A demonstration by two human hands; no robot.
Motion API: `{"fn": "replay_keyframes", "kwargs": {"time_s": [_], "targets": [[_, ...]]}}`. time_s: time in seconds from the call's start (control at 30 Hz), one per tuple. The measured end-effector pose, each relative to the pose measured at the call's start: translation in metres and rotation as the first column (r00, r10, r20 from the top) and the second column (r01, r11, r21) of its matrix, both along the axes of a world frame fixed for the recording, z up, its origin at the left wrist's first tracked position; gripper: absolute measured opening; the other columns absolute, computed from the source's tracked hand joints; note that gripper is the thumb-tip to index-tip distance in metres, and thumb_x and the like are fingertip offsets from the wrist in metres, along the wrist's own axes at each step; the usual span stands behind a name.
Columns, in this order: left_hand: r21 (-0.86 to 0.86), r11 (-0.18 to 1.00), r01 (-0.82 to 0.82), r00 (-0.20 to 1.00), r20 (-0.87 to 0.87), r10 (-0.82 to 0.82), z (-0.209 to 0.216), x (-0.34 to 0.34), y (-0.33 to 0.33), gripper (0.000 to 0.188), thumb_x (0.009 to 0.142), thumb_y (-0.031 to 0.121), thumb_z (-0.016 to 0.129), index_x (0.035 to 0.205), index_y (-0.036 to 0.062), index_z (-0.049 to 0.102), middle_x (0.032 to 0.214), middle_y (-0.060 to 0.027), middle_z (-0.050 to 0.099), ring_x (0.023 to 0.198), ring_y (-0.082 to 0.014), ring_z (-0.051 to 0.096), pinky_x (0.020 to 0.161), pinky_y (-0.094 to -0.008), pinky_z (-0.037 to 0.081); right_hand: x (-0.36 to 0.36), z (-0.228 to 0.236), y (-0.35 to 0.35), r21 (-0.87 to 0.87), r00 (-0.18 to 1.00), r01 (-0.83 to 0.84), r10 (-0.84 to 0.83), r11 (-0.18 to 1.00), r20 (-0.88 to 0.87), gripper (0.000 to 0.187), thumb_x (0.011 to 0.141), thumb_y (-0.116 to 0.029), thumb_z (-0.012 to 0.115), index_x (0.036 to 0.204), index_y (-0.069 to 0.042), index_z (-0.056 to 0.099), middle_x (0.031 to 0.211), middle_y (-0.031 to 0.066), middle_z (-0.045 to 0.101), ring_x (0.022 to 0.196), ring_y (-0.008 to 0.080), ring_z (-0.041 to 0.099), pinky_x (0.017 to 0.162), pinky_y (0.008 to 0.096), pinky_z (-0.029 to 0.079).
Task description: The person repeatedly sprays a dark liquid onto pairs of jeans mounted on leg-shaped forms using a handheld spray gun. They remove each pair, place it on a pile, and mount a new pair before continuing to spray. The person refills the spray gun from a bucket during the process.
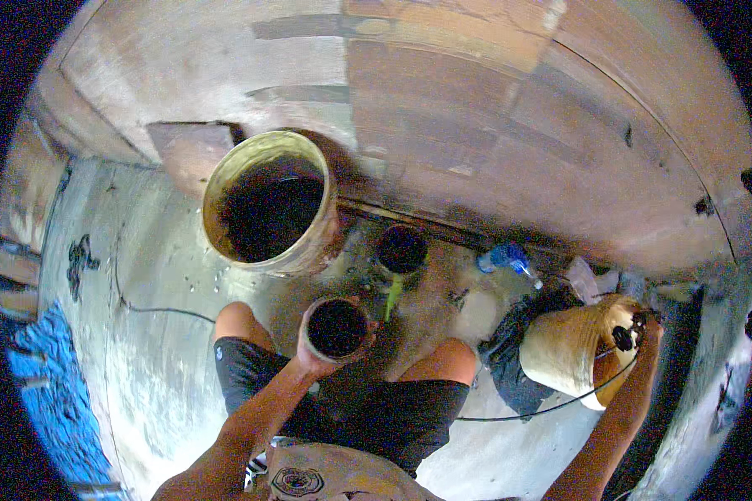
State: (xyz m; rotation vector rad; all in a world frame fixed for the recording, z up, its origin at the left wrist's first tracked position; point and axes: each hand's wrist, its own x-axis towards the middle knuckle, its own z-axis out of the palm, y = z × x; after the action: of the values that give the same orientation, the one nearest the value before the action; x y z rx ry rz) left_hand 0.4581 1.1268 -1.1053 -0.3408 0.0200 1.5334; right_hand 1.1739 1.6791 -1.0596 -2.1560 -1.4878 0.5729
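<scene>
My left hand (316,364) is closed around a round pot (307,327) filled with something dark, held between my knees. Off to the right, my right hand (650,332) reaches to a stained bucket (556,355) that is tilted over. Its fingers are curled at a small black thing (623,337) by the bucket's end, too unclear to name. Beyond the pot stands a large pale bucket (215,215), its inside dark. A smaller dark container (401,249) sits beside it, with a bright green strip (393,294), perhaps a handle, in front.
A blue-labelled clear bottle (505,258) lies near the wall (476,125). A crumpled black bag or cloth (518,388) rests against the tilted bucket. One thin black cable (526,415) curves over the floor on the right, another (163,310) on the left. Blue sheeting (54,401) lies far left.
</scene>
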Motion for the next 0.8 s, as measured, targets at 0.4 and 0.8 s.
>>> {"fn": "replay_keyframes", "kwargs": {"time_s": [0.4, 0.8], "targets": [[-0.107, 0.994, -0.004, 0.973, -0.230, -0.021, 0.016, 0.003, 0.023, 0.068, 0.090, 0.069, 0.046, 0.144, 0.0268, 0.053, 0.149, -0.0095, 0.051, 0.135, -0.0371, 0.050, 0.106, -0.0609, 0.044, -0.156, 0.166, -0.040, 0.414, 0.820, -0.306, 0.458, 0.857, -0.342, 0.036, 0.099, -0.039, 0.063, 0.112, -0.005, 0.068, 0.093, 0.0059, 0.069, 0.076, 0.0177, 0.065, 0.064, 0.0322, 0.054], [-0.103, 0.995, 0.019, 0.963, -0.264, -0.046, 0.036, 0.012, 0.060, 0.067, 0.087, 0.069, 0.050, 0.142, 0.0316, 0.053, 0.149, -0.0059, 0.052, 0.135, -0.0360, 0.050, 0.104, -0.0631, 0.044, -0.487, 0.294, -0.282, 0.578, 0.549, -0.169, 0.564, 0.798, -0.617, 0.025, 0.093, -0.033, 0.071, 0.093, -0.009, 0.064, 0.067, 0.0023, 0.059, 0.044, 0.0107, 0.048, 0.040, 0.0269, 0.036]]}}
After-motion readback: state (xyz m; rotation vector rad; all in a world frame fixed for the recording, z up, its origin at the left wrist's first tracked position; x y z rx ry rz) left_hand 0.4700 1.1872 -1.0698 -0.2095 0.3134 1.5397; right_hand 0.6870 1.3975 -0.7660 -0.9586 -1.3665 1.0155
